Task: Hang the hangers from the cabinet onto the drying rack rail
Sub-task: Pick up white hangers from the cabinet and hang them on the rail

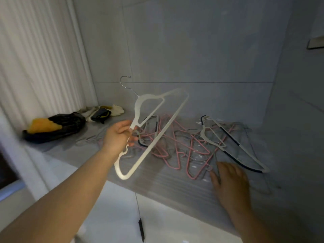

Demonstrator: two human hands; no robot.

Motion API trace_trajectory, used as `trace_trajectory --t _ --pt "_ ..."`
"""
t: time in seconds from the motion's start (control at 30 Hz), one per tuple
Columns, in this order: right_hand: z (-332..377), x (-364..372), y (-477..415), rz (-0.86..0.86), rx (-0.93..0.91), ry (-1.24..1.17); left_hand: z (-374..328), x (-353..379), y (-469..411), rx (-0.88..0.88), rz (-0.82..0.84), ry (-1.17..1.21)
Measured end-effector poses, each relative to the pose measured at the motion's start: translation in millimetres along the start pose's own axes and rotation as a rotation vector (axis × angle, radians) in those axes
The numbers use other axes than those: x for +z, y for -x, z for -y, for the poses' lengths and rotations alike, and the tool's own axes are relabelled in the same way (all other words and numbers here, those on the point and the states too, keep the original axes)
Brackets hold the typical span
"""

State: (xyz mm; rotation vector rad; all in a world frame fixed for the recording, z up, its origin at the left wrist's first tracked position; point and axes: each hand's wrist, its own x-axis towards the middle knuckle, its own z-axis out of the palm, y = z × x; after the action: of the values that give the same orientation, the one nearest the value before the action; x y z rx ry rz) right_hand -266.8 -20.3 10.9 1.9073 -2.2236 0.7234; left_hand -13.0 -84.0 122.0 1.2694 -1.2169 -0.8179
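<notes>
Your left hand (119, 135) had its grip clamped on a white hanger (137, 109), fingers curled round one shoulder arm just below the neck. The hanger hung in the air above the cabinet shelf (157, 190), clear of the pile of hangers (175, 137) beneath it. Its long bar ran on a slant, from low and near you up to the far right, and its metal hook (120, 81) pointed up and away, above your knuckles.

Your right hand (231, 179) lay flat on the near edge of the pile, fingers straight and spread, gripping nothing. It touched thin grey wire there, though which hanger I could not tell. That hand was the nearer one to a second white hanger (206, 135) with dark strips, which lay just beyond its fingertips, long axis running from far left to near right.

The rail was out of view. I judged the next move turned on the hook — you would need to tip the bar level so the hook opened downward. The pink wires looked tangled and likely to snag.
</notes>
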Motion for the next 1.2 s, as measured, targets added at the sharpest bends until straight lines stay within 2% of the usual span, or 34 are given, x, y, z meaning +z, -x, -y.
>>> trace_trajectory --t 0.1,0.2,0.33,0.47,0.6,0.73,0.87,0.97,1.2 --pt "9 -19 28 0.029 -0.096 -0.077 -13 -22 57 0.004 -0.024 -0.059" --pt "19 -40 57 -0.025 -0.283 -0.219 -26 -42 122 -0.012 -0.034 -0.125" --pt "38 -97 89 -0.089 -0.453 -0.418 -44 -68 210 -0.014 -0.039 -0.221" --pt "61 -152 116 -0.079 -0.593 -0.500 -61 -96 293 -0.037 -0.006 -0.300" --pt "89 -180 143 0.124 -0.707 -0.426 -72 -131 363 -0.082 -0.031 -0.362" --pt "127 -188 192 0.405 -0.781 -0.633 -76 -169 422 -0.196 -0.085 -0.432" --pt "163 -190 243 0.494 -0.889 -0.735 -79 -196 474 -0.255 -0.140 -0.456" --pt "190 -199 290 0.625 -0.973 -0.739 -79 -212 510 -0.312 -0.163 -0.520" --pt "242 -221 422 0.783 -1.140 -0.724 -72 -273 634 -0.463 -0.378 -0.528"
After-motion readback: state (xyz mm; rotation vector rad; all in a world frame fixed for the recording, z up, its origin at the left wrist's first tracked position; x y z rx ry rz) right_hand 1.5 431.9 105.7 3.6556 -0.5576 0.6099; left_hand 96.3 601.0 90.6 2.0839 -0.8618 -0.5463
